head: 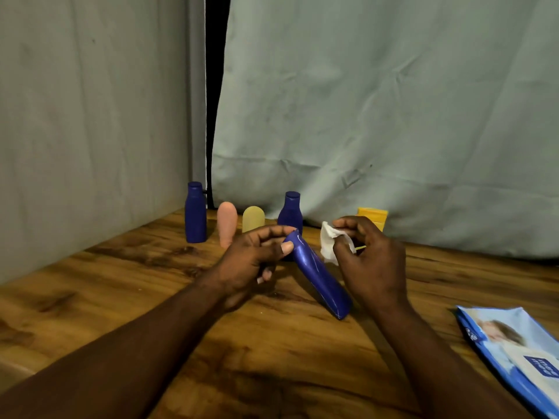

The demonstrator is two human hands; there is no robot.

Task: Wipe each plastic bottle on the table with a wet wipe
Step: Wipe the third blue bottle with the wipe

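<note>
- The left hand pinches the upper end of a long, glossy dark-blue plastic bottle between thumb and curled fingers. The bottle slants down to the right over the middle of the wooden table; I cannot tell whether its lower end touches the wood.
- The right hand grips a crumpled white wet wipe in its curled fingers, just right of the bottle's upper end and not clearly touching it.
- Far behind stand a tall dark-blue bottle, a pink rounded bottle, a dull-yellow rounded bottle, a squat dark-blue bottle and a bright-yellow container.
- A blue pack of wipes lies near right.
- Risks, as I judge them: held at one end only, the bottle may pivot or slip under a firm stroke, more so once wet.
- A swinging bottle could topple the far row.
- The bunched wipe may miss patches.
</note>
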